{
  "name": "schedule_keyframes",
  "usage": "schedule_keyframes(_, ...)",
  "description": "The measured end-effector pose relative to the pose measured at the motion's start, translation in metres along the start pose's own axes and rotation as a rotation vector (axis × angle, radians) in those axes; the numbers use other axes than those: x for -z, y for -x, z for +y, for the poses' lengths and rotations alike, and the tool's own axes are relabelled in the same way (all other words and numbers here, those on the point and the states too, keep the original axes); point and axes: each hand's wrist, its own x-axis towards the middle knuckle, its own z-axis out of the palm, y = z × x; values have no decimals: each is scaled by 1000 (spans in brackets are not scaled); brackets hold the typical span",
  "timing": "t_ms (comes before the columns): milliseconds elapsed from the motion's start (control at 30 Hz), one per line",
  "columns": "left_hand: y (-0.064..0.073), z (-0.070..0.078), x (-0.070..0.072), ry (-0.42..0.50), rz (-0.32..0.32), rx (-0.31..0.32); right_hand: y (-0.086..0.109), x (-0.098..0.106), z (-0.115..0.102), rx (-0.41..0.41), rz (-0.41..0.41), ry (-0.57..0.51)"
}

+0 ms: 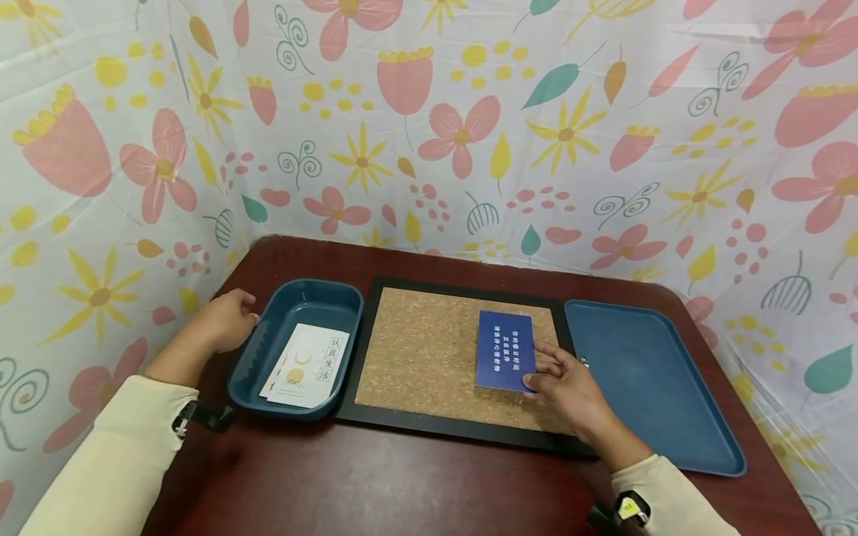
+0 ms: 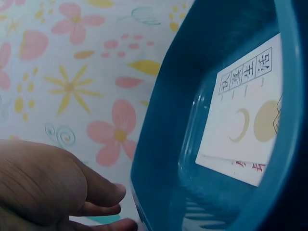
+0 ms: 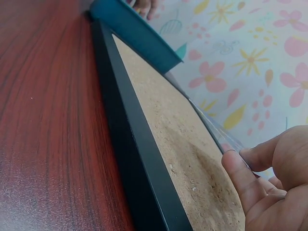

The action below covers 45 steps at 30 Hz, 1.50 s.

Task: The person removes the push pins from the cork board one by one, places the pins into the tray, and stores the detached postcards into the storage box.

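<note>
My right hand (image 1: 570, 387) pinches a blue card (image 1: 504, 350) with white characters by its right edge, thumb on top. The card is above the right part of a cork board (image 1: 422, 350) with a black frame. In the right wrist view the card appears nearly edge-on between thumb and fingers (image 3: 236, 168). At the far left, my left hand (image 1: 231, 318) is beside the outer wall of a deep blue tray (image 1: 244, 372), fingertips at or against it; contact is hard to tell. White cards (image 1: 311, 365) with a yellow drawing and characters lie overlapped inside that tray.
A flat, shallow blue tray (image 1: 643, 380) lies to the right of the board, partly behind my right hand. Everything stands on a dark red wooden table (image 1: 402, 476). Flower-patterned cloth (image 1: 429, 134) hangs behind and at both sides.
</note>
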Motion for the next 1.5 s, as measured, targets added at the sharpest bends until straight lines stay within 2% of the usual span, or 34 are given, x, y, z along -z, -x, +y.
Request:
schedule_keyframes(67, -2, -5, 0, 37, -50, 17, 0, 0, 0, 0, 0, 2)
schedule_keyframes(300, -6, -16, -3, 269, -181, 82, -1, -2, -2, -2, 6, 7)
schedule_keyframes(533, -9, -21, 2, 381, -247, 104, -2, -3, -4, -7, 9, 8)
schedule_keyframes(833, -16, -29, 1, 555, -356, 130, -1, -3, -4, -4, 13, -1)
schedule_keyframes(1033, -15, -32, 1, 584, -392, 137, 2, -5, -3, -11, 11, -10)
schedule_keyframes(1500, -19, -29, 2, 573, -401, 147, -2, -13, -6, -4, 6, -33)
